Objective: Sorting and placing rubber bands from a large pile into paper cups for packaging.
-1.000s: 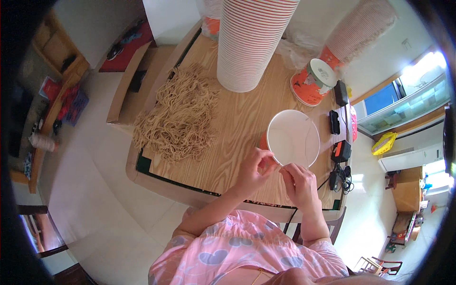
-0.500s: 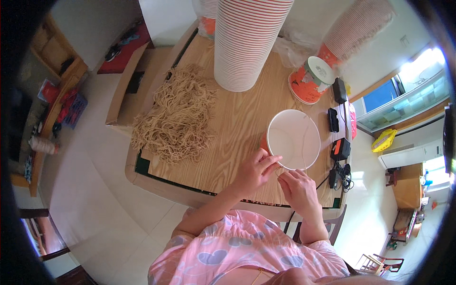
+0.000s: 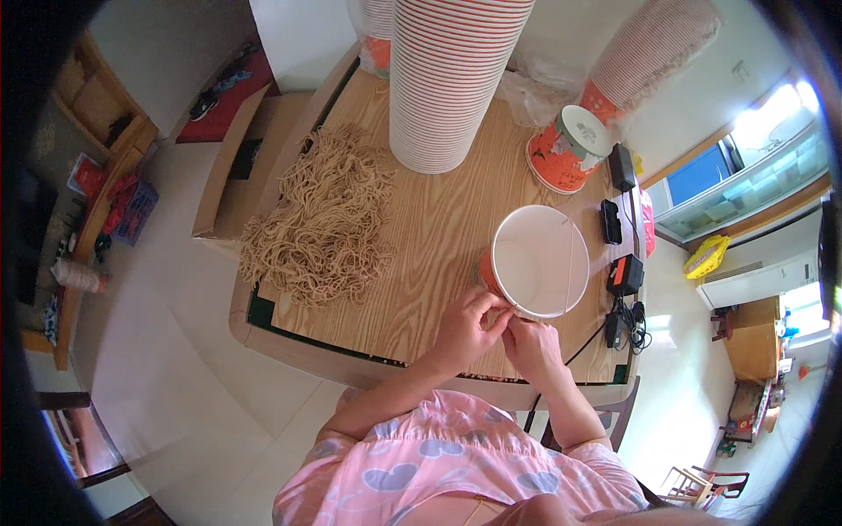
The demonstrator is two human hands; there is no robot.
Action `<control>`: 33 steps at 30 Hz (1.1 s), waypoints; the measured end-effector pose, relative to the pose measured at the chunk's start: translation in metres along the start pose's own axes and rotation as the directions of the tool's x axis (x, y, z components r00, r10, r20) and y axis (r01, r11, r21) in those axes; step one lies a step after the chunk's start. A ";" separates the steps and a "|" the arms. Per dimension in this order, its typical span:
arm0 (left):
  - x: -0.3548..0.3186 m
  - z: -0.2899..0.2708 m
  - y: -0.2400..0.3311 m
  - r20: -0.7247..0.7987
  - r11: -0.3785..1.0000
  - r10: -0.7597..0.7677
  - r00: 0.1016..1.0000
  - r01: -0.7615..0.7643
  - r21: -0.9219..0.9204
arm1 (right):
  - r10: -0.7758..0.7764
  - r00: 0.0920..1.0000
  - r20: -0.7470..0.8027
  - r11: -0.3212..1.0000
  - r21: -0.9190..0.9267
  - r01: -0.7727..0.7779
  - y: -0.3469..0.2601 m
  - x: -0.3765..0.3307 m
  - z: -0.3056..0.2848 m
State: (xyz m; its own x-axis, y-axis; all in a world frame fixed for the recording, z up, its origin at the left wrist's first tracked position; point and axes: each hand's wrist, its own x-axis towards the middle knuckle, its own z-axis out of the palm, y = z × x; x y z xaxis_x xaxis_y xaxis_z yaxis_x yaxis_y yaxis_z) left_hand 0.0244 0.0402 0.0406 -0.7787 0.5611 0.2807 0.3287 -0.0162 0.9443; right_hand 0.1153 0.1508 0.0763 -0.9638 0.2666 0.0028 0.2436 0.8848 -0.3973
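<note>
Fingertips of left hand [image 3: 462,330] and right hand [image 3: 529,348] pinch (together) paper bucket [image 3: 537,261] rim.

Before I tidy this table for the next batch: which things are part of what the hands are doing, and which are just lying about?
In use:
left hand
right hand
open paper bucket, both hands at its near rim

Lying about:
noodle pile
tall stack of cups
upturned orange bucket
black chargers

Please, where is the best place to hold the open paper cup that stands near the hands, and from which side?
Probably grip the paper cup by its orange side wall just under the white rim, coming from the near side where both hands already meet. It stands upright, open mouth up, and the wall facing the left hand is free.
</note>
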 end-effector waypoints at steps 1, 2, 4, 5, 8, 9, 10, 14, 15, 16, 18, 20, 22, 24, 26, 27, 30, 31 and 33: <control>0.001 0.001 0.000 0.000 1.000 0.000 1.000 0.000 0.000 | 0.000 1.000 0.000 1.000 0.000 0.000 0.000 -0.001 0.000; 0.001 0.002 0.000 -0.004 1.000 -0.009 1.000 0.009 0.004 | -0.007 1.000 0.001 1.000 0.018 0.007 0.000 -0.001 0.000; 0.002 0.004 0.000 -0.005 1.000 -0.019 1.000 0.019 0.007 | -0.010 1.000 0.002 0.999 0.036 0.010 -0.001 -0.002 -0.001; 0.004 0.004 0.001 0.003 0.999 -0.032 0.999 0.033 -0.017 | -0.030 1.000 0.008 0.999 0.026 0.030 -0.003 -0.003 -0.003; 0.010 0.003 0.005 0.020 0.997 -0.045 0.999 0.046 -0.059 | -0.073 0.997 0.036 0.997 -0.026 0.074 -0.004 -0.006 -0.004; 0.012 0.002 0.006 0.022 0.996 -0.046 0.999 0.048 -0.076 | -0.100 0.993 0.063 0.992 -0.067 0.104 -0.004 -0.007 -0.004; 0.013 0.002 0.006 0.026 0.996 -0.044 0.999 0.046 -0.077 | -0.097 0.994 0.060 0.993 -0.068 0.101 -0.006 -0.007 -0.005; 0.016 0.000 -0.003 0.097 0.959 -0.222 0.970 0.236 -0.157 | -0.142 0.987 0.077 0.990 -0.001 0.143 -0.014 -0.009 -0.013; 0.019 -0.007 0.000 0.157 0.954 -0.235 0.959 0.258 -0.150 | -0.180 0.974 0.136 0.984 0.036 0.176 -0.015 -0.010 -0.016; 0.023 -0.007 0.002 0.164 0.955 -0.229 0.960 0.254 -0.153 | -0.201 0.967 0.156 0.979 0.001 0.203 -0.018 -0.012 -0.023; 0.032 -0.006 0.008 0.065 0.948 -0.171 0.983 0.182 -0.262 | -0.257 0.952 0.166 0.966 0.016 0.258 -0.023 -0.012 -0.042; 0.038 -0.006 0.009 0.049 0.933 -0.187 0.981 0.193 -0.303 | -0.325 0.927 0.186 0.945 0.042 0.323 -0.029 -0.011 -0.064; 0.045 -0.008 -0.001 0.013 0.995 -0.095 0.995 0.095 -0.014 | -0.433 0.890 0.143 0.899 -0.001 0.437 -0.032 -0.006 -0.093; 0.048 -0.015 0.001 0.067 0.993 -0.120 0.991 0.119 0.014 | -0.328 0.945 0.009 0.942 -0.069 0.328 -0.033 0.002 -0.121; 0.046 -0.024 0.006 0.102 0.997 -0.071 0.992 0.068 0.030 | -0.225 0.971 -0.078 0.974 -0.020 0.225 -0.017 0.017 -0.137; 0.046 -0.026 0.008 0.129 0.999 -0.048 0.990 0.051 -0.019 | -0.105 0.992 -0.072 0.991 0.070 0.110 -0.010 0.026 -0.144; 0.042 -0.036 0.023 0.244 0.997 0.011 0.970 0.009 -0.080 | 0.052 0.999 -0.006 0.978 0.203 -0.049 0.027 0.053 -0.142; 0.041 -0.037 0.023 0.242 0.997 0.012 0.970 0.007 -0.078 | 0.014 0.998 0.057 0.938 0.345 -0.033 0.047 0.062 -0.131; 0.039 -0.039 0.023 0.259 0.982 0.106 0.960 -0.061 -0.178 | -0.031 0.993 0.116 0.876 0.481 -0.029 0.066 0.074 -0.111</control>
State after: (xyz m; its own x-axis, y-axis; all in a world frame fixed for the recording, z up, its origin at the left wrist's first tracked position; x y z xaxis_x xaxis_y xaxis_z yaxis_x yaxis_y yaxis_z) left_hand -0.0194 0.0296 0.0802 -0.5741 0.7513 0.3255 0.2751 -0.1974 0.9409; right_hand 0.0724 0.2714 0.1520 -0.9770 0.1930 -0.0910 0.1889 0.5836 -0.7898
